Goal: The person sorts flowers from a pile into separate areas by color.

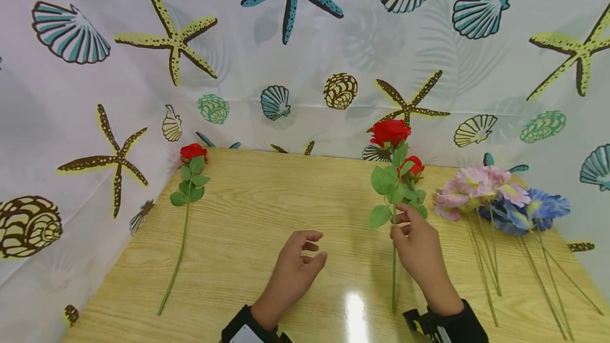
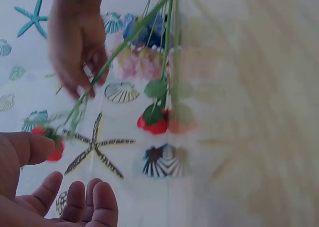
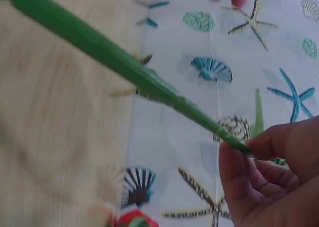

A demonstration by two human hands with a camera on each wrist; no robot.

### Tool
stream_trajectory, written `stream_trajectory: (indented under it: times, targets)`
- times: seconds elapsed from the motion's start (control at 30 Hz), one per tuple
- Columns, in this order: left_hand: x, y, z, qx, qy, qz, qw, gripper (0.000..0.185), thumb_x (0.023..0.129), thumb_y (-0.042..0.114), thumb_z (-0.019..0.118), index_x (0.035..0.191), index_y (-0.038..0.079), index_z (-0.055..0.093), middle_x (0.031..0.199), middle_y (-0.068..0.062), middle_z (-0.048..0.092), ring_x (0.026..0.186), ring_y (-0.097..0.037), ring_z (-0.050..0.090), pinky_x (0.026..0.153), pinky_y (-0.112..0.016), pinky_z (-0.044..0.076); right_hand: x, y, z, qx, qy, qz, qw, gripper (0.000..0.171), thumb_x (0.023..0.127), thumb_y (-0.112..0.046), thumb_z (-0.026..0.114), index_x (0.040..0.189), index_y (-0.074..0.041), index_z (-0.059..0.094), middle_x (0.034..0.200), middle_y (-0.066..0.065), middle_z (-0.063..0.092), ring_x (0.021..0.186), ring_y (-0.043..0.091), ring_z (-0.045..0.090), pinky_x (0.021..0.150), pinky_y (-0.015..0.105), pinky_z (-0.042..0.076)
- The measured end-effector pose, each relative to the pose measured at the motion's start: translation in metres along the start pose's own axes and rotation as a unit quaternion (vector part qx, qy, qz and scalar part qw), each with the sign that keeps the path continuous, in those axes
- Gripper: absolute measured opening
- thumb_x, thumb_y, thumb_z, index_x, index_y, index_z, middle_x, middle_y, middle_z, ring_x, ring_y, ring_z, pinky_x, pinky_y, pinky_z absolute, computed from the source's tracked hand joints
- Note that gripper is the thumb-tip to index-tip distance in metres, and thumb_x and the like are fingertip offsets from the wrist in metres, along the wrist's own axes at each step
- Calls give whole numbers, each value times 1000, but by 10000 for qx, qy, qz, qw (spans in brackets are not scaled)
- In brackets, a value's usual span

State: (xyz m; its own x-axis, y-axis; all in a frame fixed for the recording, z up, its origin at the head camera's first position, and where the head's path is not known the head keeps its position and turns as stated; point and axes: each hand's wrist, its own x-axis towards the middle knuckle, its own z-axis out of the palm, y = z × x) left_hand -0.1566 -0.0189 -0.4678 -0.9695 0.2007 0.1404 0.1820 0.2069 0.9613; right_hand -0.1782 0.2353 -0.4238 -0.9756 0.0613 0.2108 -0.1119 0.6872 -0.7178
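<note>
My right hand [image 1: 399, 222] pinches the green stem of a red rose [image 1: 391, 133] and holds its bloom raised over the wooden table [image 1: 267, 205]. The right wrist view shows that stem [image 3: 124, 62] running slantwise into the pinching fingers [image 3: 239, 162]. A second, smaller red rose [image 1: 413, 166] sits just behind the held one; whether it lies flat I cannot tell. My left hand [image 1: 318, 247] hovers loosely curled over the table's middle and holds nothing. In the left wrist view its relaxed fingers [image 2: 75, 197] are at the bottom left and the right hand [image 2: 75, 53] is above.
A third red rose [image 1: 189, 189] lies alone at the table's left side. Pink flowers [image 1: 476, 183] and blue flowers [image 1: 540, 208] with long thin stems lie at the right. A seashell-print curtain [image 1: 305, 68] closes off the back and the sides.
</note>
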Motion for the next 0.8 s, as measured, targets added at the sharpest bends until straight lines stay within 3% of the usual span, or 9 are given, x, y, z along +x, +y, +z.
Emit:
stream_trajectory:
  times: [0.07,0.13,0.3,0.47,0.63,0.7,0.8]
  targets:
    - [1,0,-12,84,171,-6,9998,29,96,12,65,124,7,60,126,-12,55,108,-28,56,83,-33,52,4,6,-10,-202,-49,76,9998,43,98,-6,48,141,2,49,113,18,62,85,26,65,53,30,47]
    - [1,-2,-26,242,320,35,9992,28,96,12,65,123,8,60,125,-10,55,109,-29,56,84,-37,52,8,13,-17,-347,-129,120,9992,44,98,-4,47,141,4,47,113,21,62,73,25,63,49,31,44]
    - [1,-11,-59,1001,470,149,9938,32,95,11,67,127,11,60,124,-6,54,110,-30,55,86,-48,50,20,38,-31,-817,-221,254,9961,45,95,-3,49,139,10,46,111,31,63,54,19,52,45,33,38]
    - [-1,-21,-82,1688,389,110,9848,36,95,10,67,130,7,59,127,-11,51,112,-34,53,86,-49,49,17,74,-42,-1197,-434,571,9902,46,95,-3,53,136,16,44,109,36,60,70,30,62,53,38,45]
    - [-5,-31,-103,2607,551,147,9637,38,93,9,69,129,1,60,130,-18,48,117,-40,51,88,-53,48,17,98,-45,-1492,-561,401,9864,42,95,-4,55,128,22,46,77,19,60,58,26,54,51,37,40]
    - [-6,-33,-113,3030,635,114,9508,40,93,11,70,129,-1,59,133,-23,45,119,-43,49,88,-55,47,19,103,-44,-1564,-581,266,9856,38,95,-3,54,124,21,49,66,8,52,52,20,45,49,35,34]
    - [-10,-38,-132,3663,756,-192,9272,46,94,15,68,133,-4,55,139,-30,39,123,-50,42,85,-59,47,24,106,-44,-1654,-683,139,9838,33,94,-3,52,119,19,52,62,4,46,51,19,41,49,34,31]
